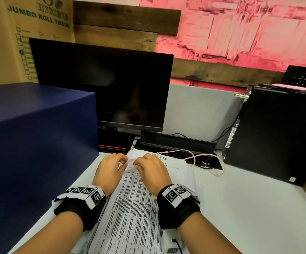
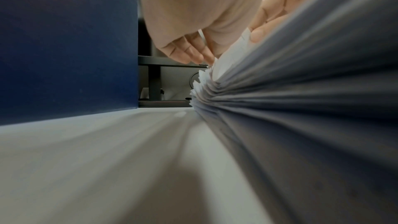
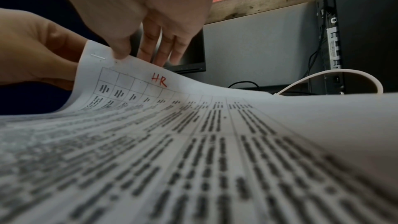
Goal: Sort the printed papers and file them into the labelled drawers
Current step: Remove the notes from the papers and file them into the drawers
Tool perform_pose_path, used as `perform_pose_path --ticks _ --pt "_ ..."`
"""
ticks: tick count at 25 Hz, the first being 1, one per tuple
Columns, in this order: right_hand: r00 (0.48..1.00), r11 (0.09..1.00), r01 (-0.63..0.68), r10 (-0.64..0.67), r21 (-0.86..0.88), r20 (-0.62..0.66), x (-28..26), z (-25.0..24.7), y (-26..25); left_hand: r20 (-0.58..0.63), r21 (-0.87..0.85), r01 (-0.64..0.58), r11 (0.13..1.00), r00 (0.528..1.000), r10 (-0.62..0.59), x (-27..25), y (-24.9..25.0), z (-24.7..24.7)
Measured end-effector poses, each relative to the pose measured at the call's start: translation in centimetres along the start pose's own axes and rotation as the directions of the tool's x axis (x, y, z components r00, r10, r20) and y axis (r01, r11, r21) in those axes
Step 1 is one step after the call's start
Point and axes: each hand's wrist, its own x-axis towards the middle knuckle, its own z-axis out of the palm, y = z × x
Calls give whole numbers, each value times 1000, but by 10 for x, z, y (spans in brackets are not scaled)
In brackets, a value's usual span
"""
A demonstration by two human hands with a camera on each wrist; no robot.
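A stack of printed papers (image 1: 135,208) lies on the white desk (image 1: 249,208) in front of me. Its top sheet (image 3: 193,125) is a printed table marked "HR" in red, with a staple (image 3: 98,56) at its far left corner. That corner is lifted and curled up. My left hand (image 1: 122,163) pinches the corner from the left and beneath. My right hand (image 1: 137,163) holds the same corner, thumb on top and fingers behind the edge. In the left wrist view, the fanned edges of the stack (image 2: 206,88) show below my left hand (image 2: 200,57). No labelled drawers are in view.
A large dark blue box (image 1: 38,134) stands close on the left. A dark monitor (image 1: 102,85) is behind the papers and a black computer tower (image 1: 276,134) is at the right. A pink cable (image 1: 203,158) loops near the stack's far edge. A cardboard carton (image 1: 11,43) stands at the back left.
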Motion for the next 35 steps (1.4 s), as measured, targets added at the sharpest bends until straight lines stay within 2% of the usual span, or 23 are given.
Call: perform_pose_path --ticks 4,10,16,23,30,35 --pt "999 999 32 -32 22 1 1 2 0 -5 14 -16 1000 1000 16 1 0 1" --pt "997 1000 -12 10 24 80 0 5 -1 9 1 2 1000 1000 -2 -1 -3 3" --pt "985 994 -107 101 36 139 0 4 -1 12 21 -43 999 999 43 0 0 0" --pt "961 988 -141 153 -66 232 -1 2 0 53 47 -24 999 998 22 2 -5 3" --pt "954 942 -255 282 -219 103 4 3 4 183 -60 -45 997 982 55 -5 9 -1" --pt "970 969 -243 243 -39 -6 5 4 4 205 -144 17 989 979 12 -7 16 -3"
